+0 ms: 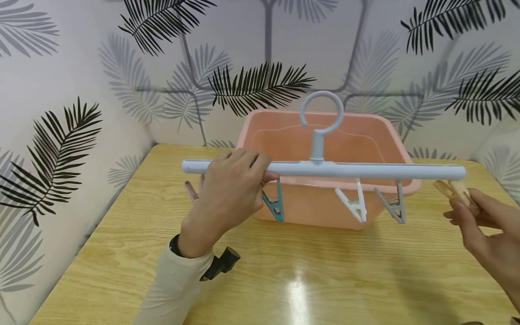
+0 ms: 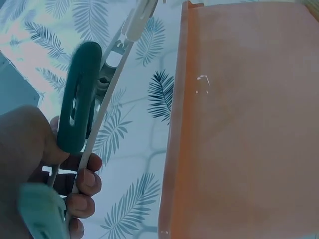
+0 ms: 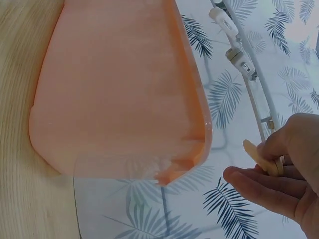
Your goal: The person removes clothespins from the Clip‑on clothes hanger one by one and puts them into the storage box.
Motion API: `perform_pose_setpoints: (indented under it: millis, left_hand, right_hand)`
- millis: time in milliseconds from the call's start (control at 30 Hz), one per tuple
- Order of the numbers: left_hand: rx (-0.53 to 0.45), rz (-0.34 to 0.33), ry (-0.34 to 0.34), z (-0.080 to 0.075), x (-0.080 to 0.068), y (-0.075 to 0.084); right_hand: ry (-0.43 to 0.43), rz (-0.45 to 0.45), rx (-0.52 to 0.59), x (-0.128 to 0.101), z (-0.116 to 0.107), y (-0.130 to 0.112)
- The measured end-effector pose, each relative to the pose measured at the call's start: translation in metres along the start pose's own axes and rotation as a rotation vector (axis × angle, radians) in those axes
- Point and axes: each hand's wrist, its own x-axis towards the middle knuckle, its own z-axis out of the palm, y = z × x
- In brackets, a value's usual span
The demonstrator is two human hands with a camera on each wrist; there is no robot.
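From the left wrist camera I saw my left hand (image 2: 35, 169) low in the corner, its fingertips (image 2: 89, 179) curled round a thin pale bar (image 2: 107, 99) that ran up and away toward the top of the picture. A teal clip (image 2: 79, 94) hung against that bar just above my fingers, and a white clip (image 2: 139, 17) sat further along it. The pink tub's wall (image 2: 244, 124) filled the right side, beside leaf-patterned wallpaper (image 2: 144, 99).
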Motion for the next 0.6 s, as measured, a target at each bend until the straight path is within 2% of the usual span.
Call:
perform_pose_setpoints:
  millis: [167,233,400,600]
  left_hand:
    - [-0.014,-0.008,0.009,0.000,-0.001,0.000]
    - [-0.023,-0.011,0.017,-0.001,-0.002,-0.001]
    - [-0.044,-0.001,0.027,-0.002,-0.001,-0.003]
    - [-0.050,-0.013,0.018,-0.001,-0.001,-0.004]
  right_hand:
    - [0.004,-0.011,-0.081,0.001,-0.004,0.002]
    - [0.003,0.007,-0.075,0.000,-0.006,0.004]
    - [-0.066,0.049,-0.080,0.000,-0.015,0.007]
    - [-0.010,-0.056,-0.179,-0.006,-0.018,0.029]
